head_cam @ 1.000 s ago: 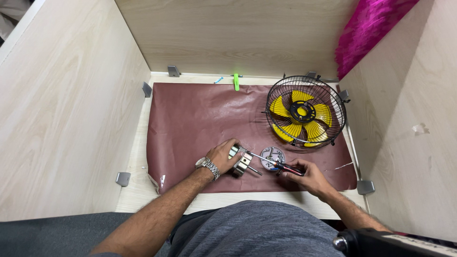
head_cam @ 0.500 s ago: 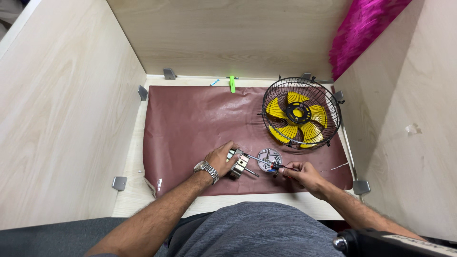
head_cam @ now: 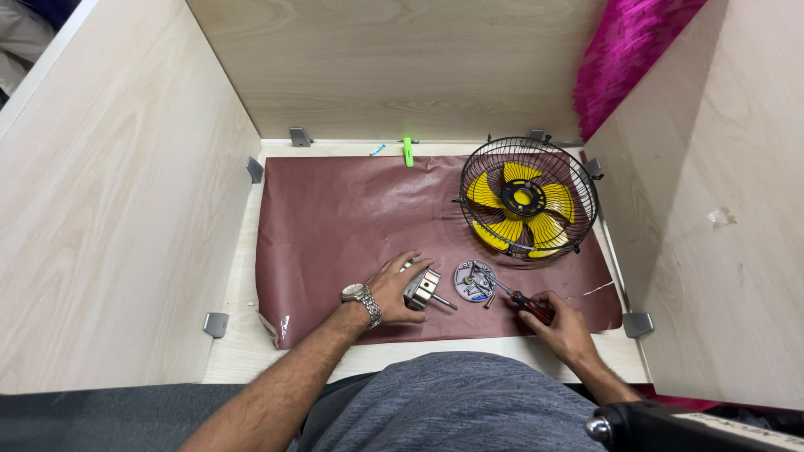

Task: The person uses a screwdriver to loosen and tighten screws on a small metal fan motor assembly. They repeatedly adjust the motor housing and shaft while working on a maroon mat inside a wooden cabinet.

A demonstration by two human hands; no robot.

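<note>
Left hand (head_cam: 394, 289) grips motor (head_cam: 423, 289); right hand (head_cam: 565, 322) clasps screwdriver (head_cam: 519, 297).

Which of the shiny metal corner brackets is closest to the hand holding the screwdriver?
The grey metal bracket at the near right corner, just right of the right hand with the red-handled screwdriver. The other brackets sit along the far wall and left side.

Open passage is offered across the bare brown mat (head_cam: 335, 218) left of centre. The right rear is blocked by the caged fan (head_cam: 528, 201); wooden walls (head_cam: 117, 209) enclose three sides. A green clip (head_cam: 408, 151), seemingly, is seen at the rear edge.
</note>
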